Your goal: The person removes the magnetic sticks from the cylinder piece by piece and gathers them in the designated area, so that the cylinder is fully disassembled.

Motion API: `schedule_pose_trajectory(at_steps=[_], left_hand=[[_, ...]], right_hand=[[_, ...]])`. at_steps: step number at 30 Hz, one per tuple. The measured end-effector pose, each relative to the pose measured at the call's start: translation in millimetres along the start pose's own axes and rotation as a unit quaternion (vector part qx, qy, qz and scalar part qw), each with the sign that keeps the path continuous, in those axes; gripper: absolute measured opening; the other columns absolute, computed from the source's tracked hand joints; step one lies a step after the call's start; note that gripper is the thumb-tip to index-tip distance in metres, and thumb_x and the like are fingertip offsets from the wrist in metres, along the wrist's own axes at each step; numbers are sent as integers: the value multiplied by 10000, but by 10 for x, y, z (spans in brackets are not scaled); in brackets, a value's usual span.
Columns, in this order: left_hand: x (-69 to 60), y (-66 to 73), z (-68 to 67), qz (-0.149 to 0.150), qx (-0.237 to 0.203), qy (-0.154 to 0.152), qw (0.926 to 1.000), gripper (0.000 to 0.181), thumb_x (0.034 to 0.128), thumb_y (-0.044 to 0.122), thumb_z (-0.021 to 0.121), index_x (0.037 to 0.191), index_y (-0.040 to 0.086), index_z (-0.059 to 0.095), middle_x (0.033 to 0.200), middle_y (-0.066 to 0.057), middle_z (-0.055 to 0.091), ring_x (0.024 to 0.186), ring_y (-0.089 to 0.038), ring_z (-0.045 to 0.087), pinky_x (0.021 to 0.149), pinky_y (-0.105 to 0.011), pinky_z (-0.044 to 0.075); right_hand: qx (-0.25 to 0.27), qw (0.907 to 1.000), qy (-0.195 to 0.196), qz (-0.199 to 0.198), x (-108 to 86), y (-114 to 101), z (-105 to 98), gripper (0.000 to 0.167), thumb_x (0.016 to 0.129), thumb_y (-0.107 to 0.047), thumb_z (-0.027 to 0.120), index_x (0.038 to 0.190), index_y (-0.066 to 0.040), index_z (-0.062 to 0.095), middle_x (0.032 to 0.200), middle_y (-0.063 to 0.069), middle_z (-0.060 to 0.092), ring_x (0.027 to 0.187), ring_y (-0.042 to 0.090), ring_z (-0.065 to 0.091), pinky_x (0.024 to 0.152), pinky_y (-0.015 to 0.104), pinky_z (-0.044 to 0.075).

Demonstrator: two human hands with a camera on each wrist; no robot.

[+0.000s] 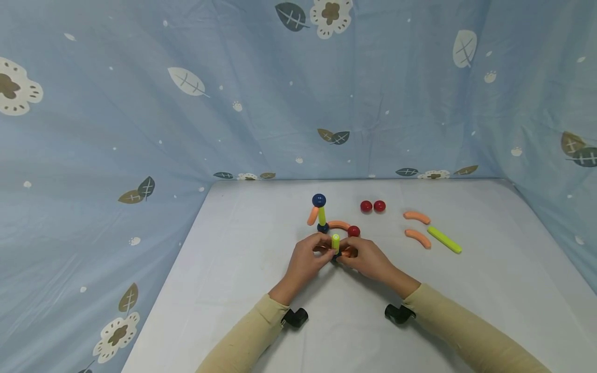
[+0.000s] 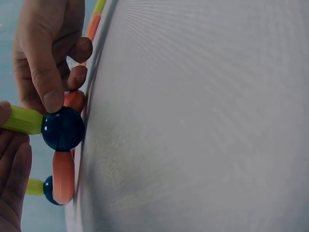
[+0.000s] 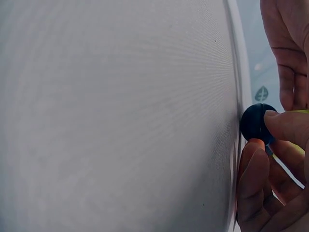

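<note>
My left hand [image 1: 304, 260] grips an upright yellow-green rod [image 1: 336, 242], whose lower end meets a blue ball [image 2: 63, 128]. From the right, my right hand [image 1: 369, 259] has its thumb on that ball, its fingers curled by an orange piece. Another orange piece [image 2: 63, 178] joins the ball's other side in the left wrist view. Just behind the hands, a second yellow-green rod [image 1: 322, 216] stands between a lower blue ball [image 1: 323, 228] and a top one [image 1: 319, 200]; an orange piece [image 1: 313, 216] slants down from the top. A curved orange piece [image 1: 338, 225] runs to a red ball [image 1: 354, 231].
Two red balls [image 1: 373, 206] lie at the back of the white table [image 1: 233, 248]. To the right are two curved orange pieces [image 1: 417, 238] and a loose yellow-green rod [image 1: 444, 240]. A patterned blue cloth [image 1: 261, 103] hangs behind the table.
</note>
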State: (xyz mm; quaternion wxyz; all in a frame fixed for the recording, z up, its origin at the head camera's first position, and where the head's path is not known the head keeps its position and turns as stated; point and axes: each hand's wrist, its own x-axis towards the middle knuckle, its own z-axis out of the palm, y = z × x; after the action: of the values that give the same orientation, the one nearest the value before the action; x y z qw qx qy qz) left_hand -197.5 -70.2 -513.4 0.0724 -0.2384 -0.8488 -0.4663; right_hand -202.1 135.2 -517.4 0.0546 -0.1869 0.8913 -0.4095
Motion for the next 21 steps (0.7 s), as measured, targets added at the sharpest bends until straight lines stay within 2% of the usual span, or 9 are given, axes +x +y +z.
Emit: schedule_pose_trajectory(at_steps=[9, 21], left_hand=[[-10, -4, 9, 127, 116, 63, 9998, 199, 900, 81, 777, 1080, 100, 694, 1052, -12, 722, 941, -121, 701, 833, -319, 592], [-27, 17, 12, 421, 105, 125, 9990, 197, 887, 51, 784, 1054, 94, 688, 1028, -20, 711, 920, -147, 699, 808, -312, 595]], right_hand=[[-14, 10000, -12, 26, 0, -3, 0, 263, 895, -173, 797, 1142, -122, 725, 1017, -34, 705, 858, 100, 628, 709, 258, 547], [36, 10000, -30, 87, 0, -3, 1, 263, 895, -176, 795, 1143, -130, 721, 1015, -34, 705, 865, 106, 635, 704, 266, 547]])
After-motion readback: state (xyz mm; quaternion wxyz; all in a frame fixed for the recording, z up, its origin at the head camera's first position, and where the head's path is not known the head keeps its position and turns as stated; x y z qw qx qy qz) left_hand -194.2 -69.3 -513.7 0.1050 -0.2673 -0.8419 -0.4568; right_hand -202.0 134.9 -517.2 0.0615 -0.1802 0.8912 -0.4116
